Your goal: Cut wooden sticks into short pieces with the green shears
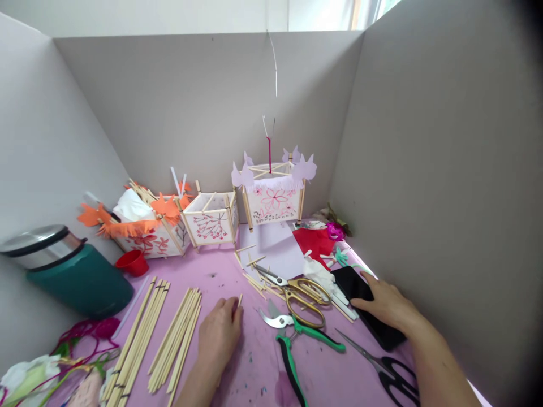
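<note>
My left hand [221,329] is closed low over the purple tabletop, with the tip of a thin wooden stick [240,300] showing between thumb and fingers. To its left lie loose wooden sticks [176,336] and bundles tied with black bands [139,333]. My right hand [386,302] spans a black phone [354,285] lying on the table, thumb on one edge and fingers at the other. Between the hands are green-handled pruning shears [292,327], gold-handled scissors [297,291] and, closer to the right arm, black-handled scissors [388,370].
At the back, a paper lantern with lilac trim [275,198] hangs from a wire. Beside it stand a plain-topped lantern frame [211,223] and an orange-trimmed one [153,240]. A green tumbler [80,280] and red cup [132,263] are left. Grey panels [428,169] enclose the table.
</note>
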A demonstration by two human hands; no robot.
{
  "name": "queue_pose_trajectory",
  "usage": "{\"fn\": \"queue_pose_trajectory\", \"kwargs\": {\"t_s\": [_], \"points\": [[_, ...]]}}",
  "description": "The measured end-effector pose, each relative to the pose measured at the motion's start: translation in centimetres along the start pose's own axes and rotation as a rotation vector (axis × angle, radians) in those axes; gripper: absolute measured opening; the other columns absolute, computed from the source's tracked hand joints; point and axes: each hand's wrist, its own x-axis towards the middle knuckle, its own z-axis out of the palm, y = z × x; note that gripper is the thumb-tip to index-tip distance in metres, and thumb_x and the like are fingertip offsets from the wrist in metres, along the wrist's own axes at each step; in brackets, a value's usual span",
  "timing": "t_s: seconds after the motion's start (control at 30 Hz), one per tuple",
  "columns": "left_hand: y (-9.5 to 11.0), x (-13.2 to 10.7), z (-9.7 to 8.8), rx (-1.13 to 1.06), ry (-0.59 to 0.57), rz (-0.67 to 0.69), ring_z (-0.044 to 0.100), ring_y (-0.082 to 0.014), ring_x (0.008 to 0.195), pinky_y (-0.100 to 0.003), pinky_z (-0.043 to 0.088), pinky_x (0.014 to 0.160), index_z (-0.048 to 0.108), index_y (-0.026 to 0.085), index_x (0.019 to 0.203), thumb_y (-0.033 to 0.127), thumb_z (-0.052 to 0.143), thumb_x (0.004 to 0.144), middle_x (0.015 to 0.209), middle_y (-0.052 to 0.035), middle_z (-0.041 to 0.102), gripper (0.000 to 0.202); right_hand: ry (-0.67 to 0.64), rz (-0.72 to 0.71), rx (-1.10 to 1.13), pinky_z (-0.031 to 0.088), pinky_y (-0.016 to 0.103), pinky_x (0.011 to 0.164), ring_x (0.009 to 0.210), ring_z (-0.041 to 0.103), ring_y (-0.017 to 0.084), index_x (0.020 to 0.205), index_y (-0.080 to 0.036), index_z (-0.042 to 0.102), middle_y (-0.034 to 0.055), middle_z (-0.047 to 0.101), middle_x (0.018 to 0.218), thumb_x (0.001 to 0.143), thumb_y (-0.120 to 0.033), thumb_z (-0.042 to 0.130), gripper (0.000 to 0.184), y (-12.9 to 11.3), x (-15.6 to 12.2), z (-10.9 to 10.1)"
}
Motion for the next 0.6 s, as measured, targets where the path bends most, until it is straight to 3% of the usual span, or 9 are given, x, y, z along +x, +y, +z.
{"fn": "queue_pose_trajectory", "kwargs": {"t_s": [0.1,0.27,0.37,0.5,0.6], "points": [[-0.1,0.0,0.2,-0.001,0.000,-0.001,0.065,-0.0210,0.087,-0.029,0.040,0.068,0.065,0.022,0.108,0.031,0.039,0.094,0.095,-0.0064,0.067,0.031,-0.013,-0.052,0.047,0.048,0.040,0.078,0.108,0.059,0.035,0.145,-0.017,0.037,0.0179,0.062,0.118,0.070,-0.049,0.064,0.086,0.0,-0.2,0.3],[-0.1,-0.1,0.1,-0.023,0.015,0.003,0.065,-0.0216,0.086,-0.029,0.040,0.067,0.066,0.021,0.108,0.030,0.040,0.094,0.094,-0.0066,0.066,0.031,-0.012,0.014,-0.002,0.048,0.041,0.077,0.104,0.060,0.036,0.146,-0.015,0.036,0.0192,0.062,0.114,0.066,-0.040,0.063,0.088,-1.0,-0.3,0.3],[-0.1,-0.1,-0.1,-0.077,0.083,-0.006,0.065,-0.0210,0.084,-0.030,0.042,0.069,0.065,0.019,0.110,0.028,0.038,0.094,0.097,-0.0080,0.066,0.033,-0.025,0.025,0.053,0.049,0.041,0.075,0.099,0.063,0.035,0.146,-0.015,0.036,0.0173,0.065,0.108,0.066,-0.038,0.063,0.088,-0.6,-0.2,-0.5],[0.3,-0.5,-0.5,-0.360,0.206,0.122,0.061,-0.0160,0.074,-0.028,0.044,0.071,0.064,0.018,0.114,0.031,0.040,0.094,0.096,-0.0079,0.064,0.034,0.111,0.044,0.229,0.050,0.044,0.082,0.100,0.063,0.036,0.142,-0.014,0.041,0.0192,0.064,0.112,0.064,-0.040,0.067,0.087,-1.3,-1.0,-2.6],[1.7,-1.8,-0.7,-0.718,0.077,0.320,0.056,-0.0133,0.068,-0.026,0.045,0.065,0.063,0.020,0.118,0.038,0.047,0.092,0.095,-0.0076,0.063,0.036,0.204,-0.025,0.626,0.052,0.045,0.083,0.105,0.062,0.034,0.143,-0.021,0.038,0.0161,0.062,0.119,0.065,-0.043,0.068,0.086,-5.6,-3.1,-3.5]]}}
